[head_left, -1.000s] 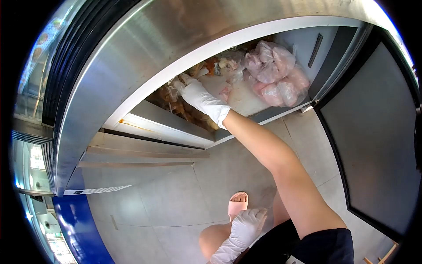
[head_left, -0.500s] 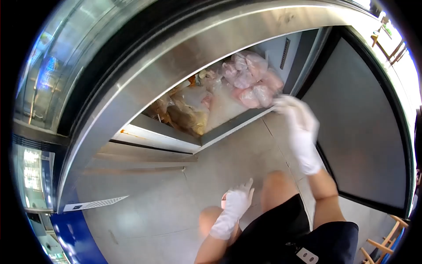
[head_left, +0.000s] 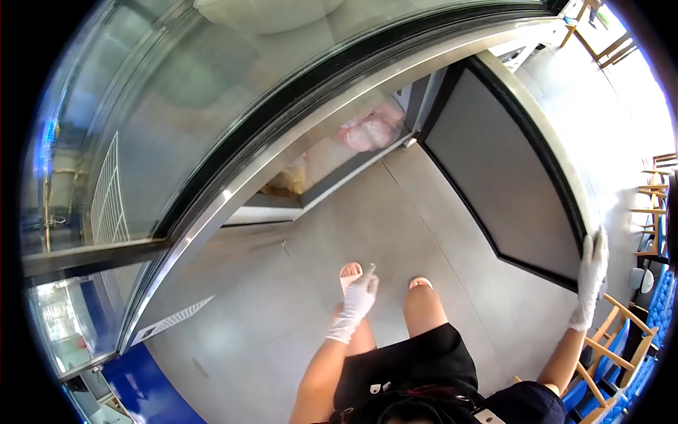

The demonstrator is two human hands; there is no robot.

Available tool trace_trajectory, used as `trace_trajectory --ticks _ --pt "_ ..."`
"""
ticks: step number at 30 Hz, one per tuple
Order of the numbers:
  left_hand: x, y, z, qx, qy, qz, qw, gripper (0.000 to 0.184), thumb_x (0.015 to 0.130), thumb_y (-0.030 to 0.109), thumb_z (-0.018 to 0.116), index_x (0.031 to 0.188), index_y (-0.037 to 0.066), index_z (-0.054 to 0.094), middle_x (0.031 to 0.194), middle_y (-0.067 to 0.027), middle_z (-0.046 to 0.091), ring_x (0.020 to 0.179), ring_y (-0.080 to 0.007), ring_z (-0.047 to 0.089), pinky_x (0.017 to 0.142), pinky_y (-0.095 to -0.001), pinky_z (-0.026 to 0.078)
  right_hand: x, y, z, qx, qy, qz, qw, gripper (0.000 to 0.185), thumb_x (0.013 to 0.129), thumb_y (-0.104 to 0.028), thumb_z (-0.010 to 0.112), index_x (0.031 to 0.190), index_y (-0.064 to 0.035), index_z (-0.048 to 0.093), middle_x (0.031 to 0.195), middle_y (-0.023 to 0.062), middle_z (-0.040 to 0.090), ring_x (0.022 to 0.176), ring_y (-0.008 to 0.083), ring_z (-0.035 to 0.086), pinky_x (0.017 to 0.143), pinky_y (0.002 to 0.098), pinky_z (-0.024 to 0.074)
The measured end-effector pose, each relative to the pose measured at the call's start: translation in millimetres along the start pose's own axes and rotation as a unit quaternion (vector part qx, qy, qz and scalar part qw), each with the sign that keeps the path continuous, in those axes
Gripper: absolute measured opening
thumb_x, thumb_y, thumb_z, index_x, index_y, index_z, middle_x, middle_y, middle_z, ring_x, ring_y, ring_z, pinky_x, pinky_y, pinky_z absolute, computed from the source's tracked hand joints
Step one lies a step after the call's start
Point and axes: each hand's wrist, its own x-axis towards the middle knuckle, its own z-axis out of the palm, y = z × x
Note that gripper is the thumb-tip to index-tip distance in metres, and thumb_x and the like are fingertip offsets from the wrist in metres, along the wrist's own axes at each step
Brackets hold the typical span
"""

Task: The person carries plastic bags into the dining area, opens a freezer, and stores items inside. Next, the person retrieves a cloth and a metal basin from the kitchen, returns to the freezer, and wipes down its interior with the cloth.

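My right hand (head_left: 592, 279), in a white glove, is at the free edge of the open refrigerator door (head_left: 519, 169), with its fingers along both sides of that edge. The door's grey inner panel and black seal face me. My left hand (head_left: 361, 297), also gloved in white, hangs over the floor in front of my leg. It holds nothing, and its index finger points out. Inside the low cabinet, bags of pale pink meat (head_left: 371, 133) lie near a yellowish bag (head_left: 291, 178). The cabinet's upper edge hides part of the contents.
A steel-edged counter with a glass case (head_left: 233, 78) curves above the opening. Wooden chairs with blue seats (head_left: 611, 353) stand close at my right, behind my right arm. Grey floor tiles (head_left: 367, 212) lie between the cabinet and my feet. A blue panel (head_left: 148, 385) is at lower left.
My right hand has moved from beside the meat bags out to the door's edge. The door has shifted in view as I stand farther up and back. My left hand remains low and free.
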Motion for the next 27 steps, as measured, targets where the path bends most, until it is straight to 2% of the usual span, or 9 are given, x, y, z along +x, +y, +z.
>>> trace_trajectory --ticks 3,6,9,11,13,15,21,24,27 --pt "-41 31 -80 -0.082 -0.111 -0.224 0.965 0.031 0.086 0.022 0.052 0.114 0.011 0.056 0.090 -0.0179 0.063 0.084 -0.0321 0.061 0.074 -0.0376 0.048 4 -24 -30 0.057 -0.051 0.006 0.997 0.027 0.086 -0.021 0.055 0.104 -0.0005 0.054 0.099 0.0180 0.058 0.091 0.0314 0.056 0.081 0.0340 0.0428" --pt "-130 7 -102 -0.234 -0.010 -0.299 0.925 0.031 0.088 0.018 0.050 0.117 0.009 0.055 0.087 -0.0140 0.066 0.081 -0.0222 0.064 0.071 -0.0310 0.049 -3 -54 -71 0.073 -0.167 0.006 0.983 0.017 0.082 -0.022 0.057 0.088 -0.0058 0.056 0.078 0.0136 0.059 0.072 0.0318 0.058 0.066 0.0358 0.0453" --pt "-231 1 -125 -0.270 0.017 -0.424 0.864 0.030 0.088 0.016 0.050 0.116 0.006 0.055 0.084 -0.0123 0.066 0.077 -0.0198 0.064 0.069 -0.0294 0.049 -25 -72 -84 0.039 -0.234 -0.031 0.971 0.026 0.077 -0.031 0.062 0.086 -0.0067 0.059 0.078 0.0143 0.063 0.076 0.0330 0.060 0.068 0.0396 0.0466" --pt "-306 -11 -127 -0.227 0.030 -0.483 0.845 0.026 0.086 0.016 0.051 0.106 0.002 0.060 0.081 -0.0134 0.066 0.075 -0.0197 0.064 0.067 -0.0309 0.050 -41 -92 -90 0.042 -0.282 -0.061 0.956 0.036 0.075 -0.037 0.063 0.085 -0.0024 0.059 0.077 0.0168 0.062 0.075 0.0344 0.060 0.067 0.0405 0.0466" --pt "-363 -3 -146 -0.037 -0.107 -0.516 0.849 0.024 0.082 0.019 0.051 0.091 -0.001 0.063 0.077 -0.0150 0.065 0.071 -0.0214 0.063 0.065 -0.0333 0.050 -59 -110 -86 0.043 -0.306 -0.091 0.947 0.044 0.075 -0.044 0.063 0.085 -0.0017 0.058 0.076 0.0167 0.062 0.074 0.0350 0.060 0.066 0.0413 0.0464" --pt "-429 -17 -140 -0.076 -0.157 -0.581 0.795 0.024 0.079 0.021 0.051 0.081 0.001 0.064 0.075 -0.0160 0.064 0.068 -0.0247 0.063 0.065 -0.0342 0.048 -80 -138 -81 0.072 -0.303 -0.108 0.944 0.048 0.074 -0.048 0.062 0.084 -0.0014 0.056 0.076 0.0173 0.061 0.075 0.0357 0.059 0.066 0.0417 0.0462" --pt "-506 -8 -168 -0.151 -0.169 -0.549 0.805 0.023 0.080 0.019 0.050 0.082 0.001 0.064 0.071 -0.0126 0.064 0.065 -0.0211 0.061 0.067 -0.0308 0.047 -133 -252 -61 0.247 -0.390 -0.012 0.887 0.057 0.074 -0.054 0.058 0.093 0.0001 0.058 0.085 0.0192 0.063 0.084 0.0341 0.060 0.075 0.0401 0.0454" --pt "-523 -10 -201 -0.245 -0.057 -0.551 0.796 0.024 0.081 0.020 0.052 0.084 0.000 0.064 0.071 -0.0098 0.064 0.064 -0.0162 0.060 0.065 -0.0289 0.048 -148 -307 -33 0.188 -0.332 -0.043 0.923 0.059 0.076 -0.057 0.054 0.088 0.0006 0.058 0.078 0.0170 0.063 0.080 0.0339 0.061 0.074 0.0407 0.0459" --pt "-554 -18 -222 -0.324 0.114 -0.589 0.731 0.026 0.082 0.021 0.053 0.086 -0.002 0.063 0.074 -0.0089 0.065 0.066 -0.0140 0.059 0.061 -0.0274 0.047 -153 -352 -5 0.271 -0.300 -0.047 0.913 0.049 0.079 -0.049 0.057 0.087 -0.0005 0.058 0.074 0.0139 0.064 0.074 0.0282 0.062 0.068 0.0381 0.0476"
